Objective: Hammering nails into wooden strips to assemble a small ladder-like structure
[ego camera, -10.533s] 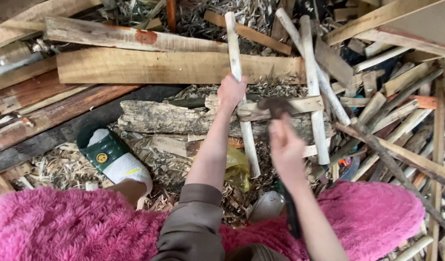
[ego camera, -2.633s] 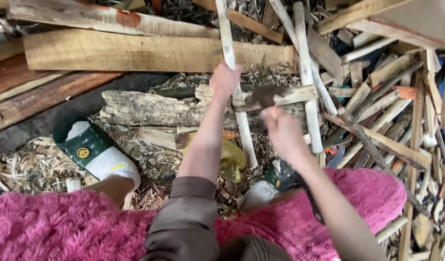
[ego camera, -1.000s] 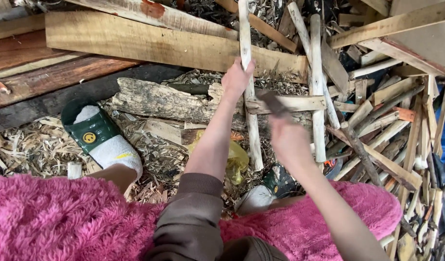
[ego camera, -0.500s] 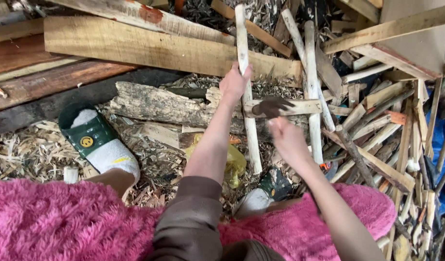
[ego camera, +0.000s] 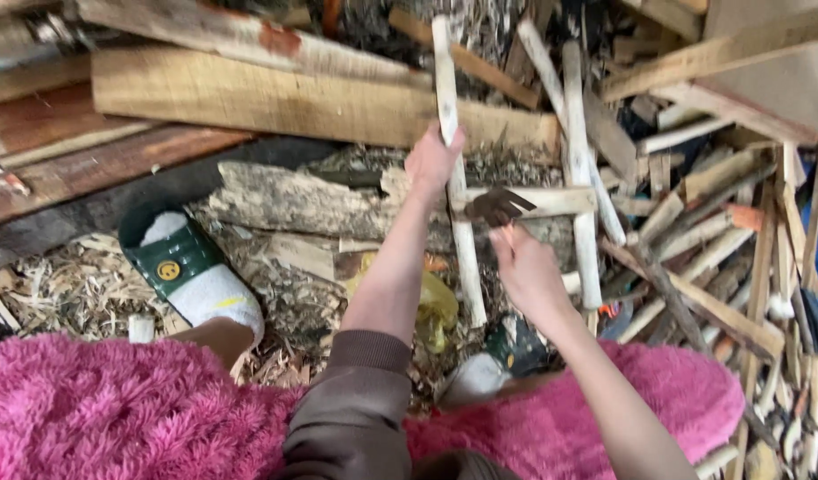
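The person's left hand [ego camera: 433, 160] was stretched forward at the end of a nearly straight arm, its fingers closed in a grip, with a brown sleeve pushed up to the elbow. The right hand [ego camera: 526, 271] sat nearer the body and lower, the forearm bare and angled up from the lower right, its fingers curled shut in a fist-like grip.

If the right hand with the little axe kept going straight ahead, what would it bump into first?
Most likely the pale stick that the left hand holds upright. The right hand points the hatchet head at it, close beside it, though depth is hard to judge.
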